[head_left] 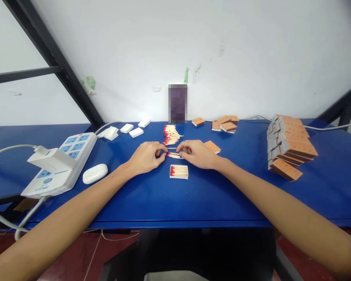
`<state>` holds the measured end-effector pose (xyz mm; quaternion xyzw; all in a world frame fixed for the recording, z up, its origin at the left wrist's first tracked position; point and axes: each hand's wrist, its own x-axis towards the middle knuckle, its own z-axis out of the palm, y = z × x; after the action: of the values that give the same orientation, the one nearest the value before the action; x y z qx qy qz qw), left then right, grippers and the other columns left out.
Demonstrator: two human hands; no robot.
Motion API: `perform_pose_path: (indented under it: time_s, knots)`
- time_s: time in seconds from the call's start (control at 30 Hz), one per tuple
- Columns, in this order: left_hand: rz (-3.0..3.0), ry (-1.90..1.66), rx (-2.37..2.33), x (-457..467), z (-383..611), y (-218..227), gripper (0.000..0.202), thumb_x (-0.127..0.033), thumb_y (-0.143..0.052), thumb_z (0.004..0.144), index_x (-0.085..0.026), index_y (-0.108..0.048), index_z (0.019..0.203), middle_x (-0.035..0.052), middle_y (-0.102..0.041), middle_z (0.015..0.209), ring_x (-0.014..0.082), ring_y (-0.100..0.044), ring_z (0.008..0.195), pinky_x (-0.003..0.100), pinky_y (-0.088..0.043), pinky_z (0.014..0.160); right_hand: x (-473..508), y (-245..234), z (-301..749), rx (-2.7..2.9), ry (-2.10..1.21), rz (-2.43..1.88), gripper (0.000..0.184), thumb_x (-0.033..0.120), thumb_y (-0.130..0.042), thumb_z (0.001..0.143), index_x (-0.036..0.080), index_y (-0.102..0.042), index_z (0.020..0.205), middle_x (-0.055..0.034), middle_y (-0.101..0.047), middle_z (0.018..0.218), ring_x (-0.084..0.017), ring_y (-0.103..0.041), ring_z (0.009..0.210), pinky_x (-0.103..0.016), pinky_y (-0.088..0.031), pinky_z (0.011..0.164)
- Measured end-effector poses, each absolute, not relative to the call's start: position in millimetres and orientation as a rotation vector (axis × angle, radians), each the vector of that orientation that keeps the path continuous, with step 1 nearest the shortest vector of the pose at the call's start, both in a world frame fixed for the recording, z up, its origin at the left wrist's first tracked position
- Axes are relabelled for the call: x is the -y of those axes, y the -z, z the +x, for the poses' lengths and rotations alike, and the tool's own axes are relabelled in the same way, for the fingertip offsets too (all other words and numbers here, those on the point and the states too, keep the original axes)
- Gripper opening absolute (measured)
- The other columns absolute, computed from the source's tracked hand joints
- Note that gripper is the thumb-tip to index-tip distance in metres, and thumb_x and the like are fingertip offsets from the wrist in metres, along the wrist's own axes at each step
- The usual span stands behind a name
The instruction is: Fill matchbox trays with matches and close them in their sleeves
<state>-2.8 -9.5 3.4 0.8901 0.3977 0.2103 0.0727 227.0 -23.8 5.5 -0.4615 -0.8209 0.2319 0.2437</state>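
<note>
Both hands — left hand [148, 157], right hand [196, 153] — pinch a small bundle of matches [174, 155].

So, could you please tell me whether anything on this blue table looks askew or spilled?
The stack of orange cardboard matchboxes at the right slumps sideways, fanned out. Loose red-tipped wooden matches lie heaped behind the left hand and right hand, whose fingers pinch a small bundle.
</note>
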Motion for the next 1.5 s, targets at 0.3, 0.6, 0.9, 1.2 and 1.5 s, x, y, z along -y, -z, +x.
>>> perform_pose_path:
  time_s: [0.3, 0.6, 0.9, 1.2, 1.5]
  knots:
    - [2.680, -0.604, -1.210, 10.2, -3.6, -2.3, 0.026, -0.026, -0.057, 0.085, -0.018, -0.072, 0.105, -0.0014, -0.060, 0.068, 0.0130, -0.055, 0.061, 0.027, -0.039, 0.060, 25.1, -7.4, 233.9, 2.311, -0.623, -1.218, 0.031, 0.010, -0.059, 0.076, 0.016, -0.067, 0.105, 0.0043, -0.052, 0.070, -0.011, -0.047, 0.064, -0.024, -0.034, 0.063]
    - [2.698, -0.568, -1.228, 11.6, -0.4, -2.7, 0.026, -0.028, -0.056, 0.086, -0.019, -0.072, 0.104, -0.0010, -0.061, 0.069, 0.0139, -0.056, 0.063, 0.027, -0.040, 0.061, 23.5, -2.7, 231.8, 2.309, -0.587, -1.191, 0.023, 0.015, -0.059, 0.080, 0.017, -0.067, 0.103, 0.0044, -0.051, 0.068, -0.011, -0.045, 0.064, -0.025, -0.032, 0.063]
    - [2.711, -0.532, -1.212, 12.1, -0.9, -4.8, 0.027, -0.027, -0.053, 0.088, -0.019, -0.071, 0.105, 0.0004, -0.063, 0.073, 0.0146, -0.057, 0.065, 0.027, -0.040, 0.061, 21.1, 1.0, 231.6, 2.311, -0.569, -1.165, 0.018, 0.029, -0.059, 0.090, 0.017, -0.066, 0.101, 0.0043, -0.049, 0.067, -0.011, -0.045, 0.064, -0.025, -0.031, 0.063]
    - [2.710, -0.518, -1.212, 12.5, -0.6, -6.2, 0.028, -0.026, -0.052, 0.089, -0.020, -0.071, 0.107, 0.0002, -0.063, 0.073, 0.0147, -0.057, 0.064, 0.027, -0.039, 0.061, 21.6, 2.6, 229.6, 2.297, -0.562, -1.184, 0.018, 0.029, -0.060, 0.090, 0.017, -0.067, 0.101, 0.0049, -0.049, 0.066, -0.011, -0.045, 0.063, -0.025, -0.031, 0.062]
    - [2.709, -0.509, -1.207, 11.5, -0.5, -5.2, 0.028, -0.027, -0.051, 0.089, -0.020, -0.071, 0.108, 0.0001, -0.062, 0.072, 0.0149, -0.057, 0.065, 0.027, -0.039, 0.061, 21.0, -0.2, 227.7, 2.267, -0.580, -1.238, 0.013, 0.022, -0.059, 0.088, 0.016, -0.067, 0.098, 0.0052, -0.050, 0.064, -0.010, -0.045, 0.060, -0.024, -0.030, 0.061]
